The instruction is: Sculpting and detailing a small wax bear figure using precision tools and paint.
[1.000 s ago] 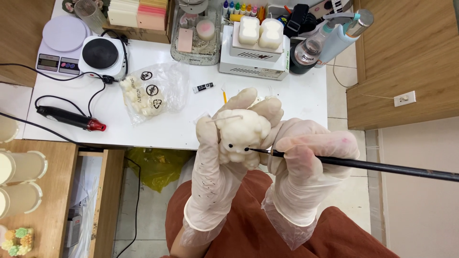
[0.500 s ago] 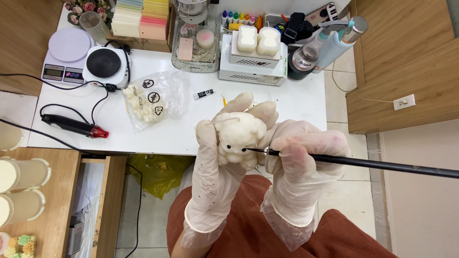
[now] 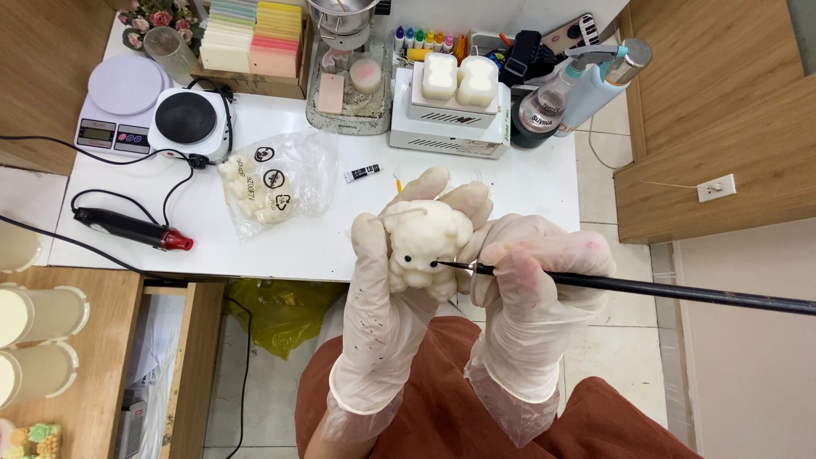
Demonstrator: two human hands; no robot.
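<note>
Currently both hands wear thin whitish gloves and meet over the lap, just in front of the white desk (image 3: 323, 246) edge. Left hand (image 3: 387, 289) has its grip wrapped around a cream bear-shaped figure (image 3: 422, 246), fingers spread up behind it, thumb along its left side. Right hand (image 3: 531, 285) pinches a thin black brush (image 3: 646, 289); grip pressed together near the tip end, handle running off right. Brush tip touches the figure's face beside a small black dot. On desk, well apart from hands: plastic bag of cream pieces (image 3: 272, 187), black heat tool with red tip (image 3: 132, 229), round hot plate (image 3: 185, 119), white scale (image 3: 119, 98), white mould block (image 3: 459, 81), spray bottle (image 3: 544, 102).
</note>
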